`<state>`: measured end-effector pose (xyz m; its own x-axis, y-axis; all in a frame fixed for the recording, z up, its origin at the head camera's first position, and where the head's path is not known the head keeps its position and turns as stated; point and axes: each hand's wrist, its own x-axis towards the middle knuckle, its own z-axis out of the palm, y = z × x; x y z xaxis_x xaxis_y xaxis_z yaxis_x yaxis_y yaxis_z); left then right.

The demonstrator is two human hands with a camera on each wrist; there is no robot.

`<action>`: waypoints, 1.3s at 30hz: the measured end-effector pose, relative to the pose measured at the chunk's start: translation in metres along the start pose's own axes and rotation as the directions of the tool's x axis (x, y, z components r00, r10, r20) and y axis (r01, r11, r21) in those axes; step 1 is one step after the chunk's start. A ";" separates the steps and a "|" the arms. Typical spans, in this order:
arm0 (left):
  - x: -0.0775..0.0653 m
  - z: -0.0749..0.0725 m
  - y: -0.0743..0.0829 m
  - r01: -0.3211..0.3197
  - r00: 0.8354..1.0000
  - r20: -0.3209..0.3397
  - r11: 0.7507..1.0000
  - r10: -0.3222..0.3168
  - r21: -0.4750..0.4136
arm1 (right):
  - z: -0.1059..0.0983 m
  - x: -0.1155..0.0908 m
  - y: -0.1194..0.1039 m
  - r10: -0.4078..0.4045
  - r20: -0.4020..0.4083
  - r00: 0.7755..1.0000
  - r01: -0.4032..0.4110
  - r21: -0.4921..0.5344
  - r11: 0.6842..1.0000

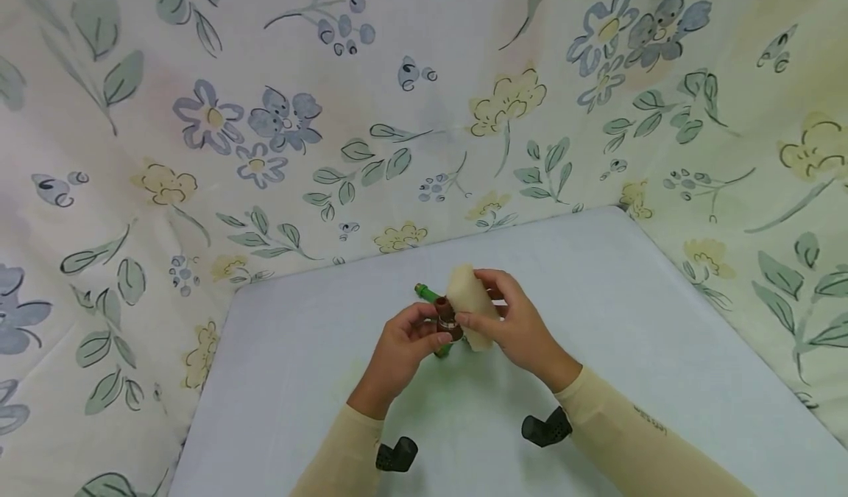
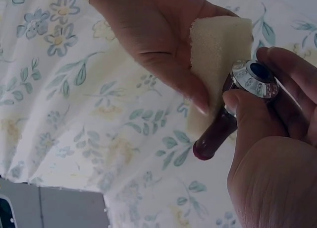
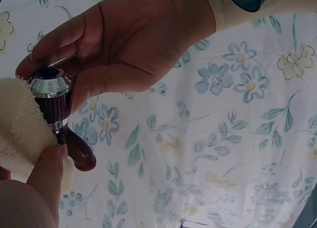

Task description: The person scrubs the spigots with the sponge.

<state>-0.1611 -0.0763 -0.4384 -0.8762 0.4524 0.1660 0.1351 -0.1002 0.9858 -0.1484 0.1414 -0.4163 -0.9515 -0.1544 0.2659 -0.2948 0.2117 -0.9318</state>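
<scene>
My left hand pinches a small glossy dark-brown piece between thumb and fingers. The piece has a ribbed section, a silver collar and a dark blue inset at one end; its other end is smooth and rounded. A cream, porous loofah-like pad is gripped by my right hand, thumb on the near face and fingers behind. The pad lies right against the side of the brown piece. Beyond the left fingers, a green stick with a yellowish tip is partly hidden by the hands and the brown piece.
A white-covered table spreads below both hands, its far edge close to a floral cloth hanging behind. More of that cloth runs along both sides. Black devices are fixed at both wrists, over cream sleeves.
</scene>
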 end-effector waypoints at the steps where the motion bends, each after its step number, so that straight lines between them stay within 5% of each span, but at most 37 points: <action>1: 0.000 0.000 0.000 -0.004 1.000 0.003 1.000 0.004 0.000 | -0.001 0.000 0.000 -0.002 -0.003 1.000 0.002 -0.004 1.000; 12: -0.001 0.000 0.001 -0.009 0.999 0.039 1.000 0.008 0.008 | -0.009 0.003 0.011 0.037 -0.090 0.995 -0.041 -0.039 0.998; 39: 0.002 0.001 -0.004 0.021 0.999 -0.043 0.999 -0.022 -0.024 | 0.008 -0.007 0.000 0.005 0.071 0.997 -0.010 0.064 0.998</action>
<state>-0.1633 -0.0744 -0.4422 -0.8981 0.4159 0.1431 0.1054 -0.1123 0.9881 -0.1411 0.1347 -0.4204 -0.9445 -0.2210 0.2429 -0.2793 0.1513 -0.9482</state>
